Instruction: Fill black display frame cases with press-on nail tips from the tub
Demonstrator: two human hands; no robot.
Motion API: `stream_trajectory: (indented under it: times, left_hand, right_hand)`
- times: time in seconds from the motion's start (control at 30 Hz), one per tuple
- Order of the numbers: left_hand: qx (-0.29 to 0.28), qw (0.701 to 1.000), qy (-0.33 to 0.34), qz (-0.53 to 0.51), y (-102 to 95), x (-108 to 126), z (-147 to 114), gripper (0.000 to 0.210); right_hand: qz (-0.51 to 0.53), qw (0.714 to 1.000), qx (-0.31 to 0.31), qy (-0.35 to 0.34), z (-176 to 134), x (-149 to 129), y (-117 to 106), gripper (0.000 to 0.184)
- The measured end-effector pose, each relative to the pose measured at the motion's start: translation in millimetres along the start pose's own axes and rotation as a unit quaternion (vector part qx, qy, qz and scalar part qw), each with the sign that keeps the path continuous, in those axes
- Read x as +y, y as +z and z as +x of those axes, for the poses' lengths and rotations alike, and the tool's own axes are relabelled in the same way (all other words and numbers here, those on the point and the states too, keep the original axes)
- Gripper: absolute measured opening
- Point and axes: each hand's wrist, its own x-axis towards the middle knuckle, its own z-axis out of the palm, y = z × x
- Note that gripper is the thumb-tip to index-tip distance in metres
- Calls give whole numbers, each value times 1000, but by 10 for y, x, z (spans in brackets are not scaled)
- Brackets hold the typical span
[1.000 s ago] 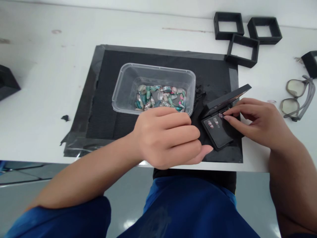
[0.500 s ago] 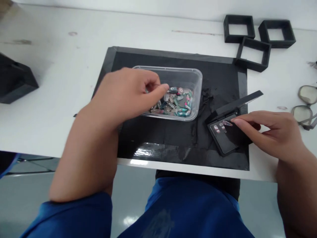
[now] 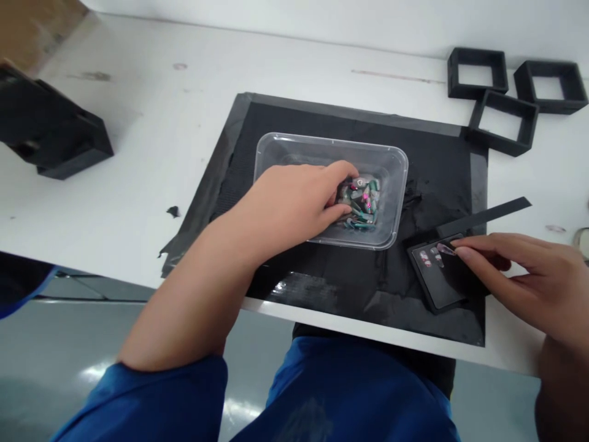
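Note:
My left hand [image 3: 299,205] reaches into a clear plastic container [image 3: 399,190], thumb and fingers apart over a pile of decorated press-on nails [image 3: 365,199] in teal, pink and clear tones. Its palm and wrist cover the container's left part. On the right, my right hand [image 3: 529,276] pinches a pale press-on nail [image 3: 445,249] between thumb and forefinger, at the upper edge of a small black case [image 3: 446,288]. The case's lid [image 3: 488,216] is raised. Two more nails [image 3: 426,259] lie side by side in it, left of the pinched one. My right fingers hide the case's right side.
A black mat [image 3: 340,288] taped to the white table lies under the container and case. Three black square frames [image 3: 504,123] sit at the back right. A black box-like object [image 3: 59,132] stands at the left, and part of some eyeglasses [image 3: 583,239] shows at the right edge.
My left hand has moved right and down into the container, its thumb and fingers spreading over the nails. My right hand keeps its pinch at the case. The whole view has shifted.

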Motion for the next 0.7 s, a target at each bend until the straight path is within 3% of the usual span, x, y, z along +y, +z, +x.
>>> stream_trajectory:
  times: [0.17, 0.5, 0.7]
  left_hand:
    - [45, 998, -10, 41, 9, 41, -9, 28]
    - [126, 991, -8, 40, -44, -50, -36, 22]
    - [106, 993, -35, 29, -47, -10, -28, 28]
  right_hand:
    - [1, 999, -29, 20, 4, -49, -35, 13]
    - [-27, 999, -8, 37, -21, -45, -44, 22]
    - [-45, 999, -16, 21, -24, -32, -45, 24]
